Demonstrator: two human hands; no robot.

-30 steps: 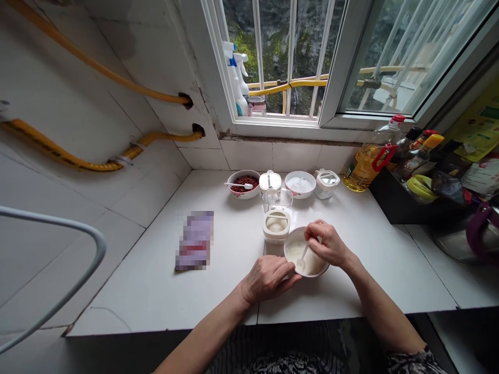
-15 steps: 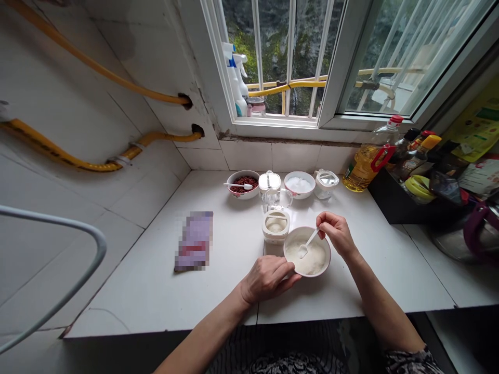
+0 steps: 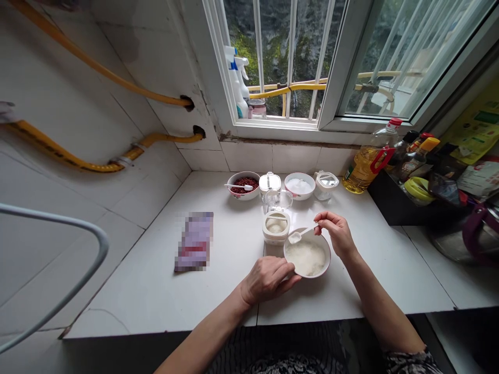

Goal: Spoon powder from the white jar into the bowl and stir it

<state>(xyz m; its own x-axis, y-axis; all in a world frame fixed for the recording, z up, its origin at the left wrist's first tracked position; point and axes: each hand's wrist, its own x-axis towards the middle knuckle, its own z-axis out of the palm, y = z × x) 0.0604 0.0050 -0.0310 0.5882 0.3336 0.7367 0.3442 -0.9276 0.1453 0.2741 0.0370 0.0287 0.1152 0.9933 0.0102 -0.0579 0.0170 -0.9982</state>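
My right hand (image 3: 336, 234) pinches the handle of a small white spoon (image 3: 295, 237), whose bowl is over the left rim of a white bowl. That bowl (image 3: 311, 258) holds a pale grainy substance. Its lower left rim is gripped by my left hand (image 3: 271, 279), thumb below and fingers on the edge. Touching or nearly touching the bowl at its upper left is a small cream jar (image 3: 276, 228), its clear lid (image 3: 277, 198) raised and similar pale contents inside.
Behind stand a bowl of dark red bits (image 3: 242, 185) with a spoon, a closed jar (image 3: 270, 183), a bowl of white powder (image 3: 300, 186) and another jar (image 3: 326, 185). A purple packet (image 3: 194, 241) lies left. An oil bottle (image 3: 362, 161) and black box (image 3: 405, 200) are right.
The spoon has risen from the contents of the bowl and moved up and left to the rim near the open jar. My left hand has stayed on the bowl.
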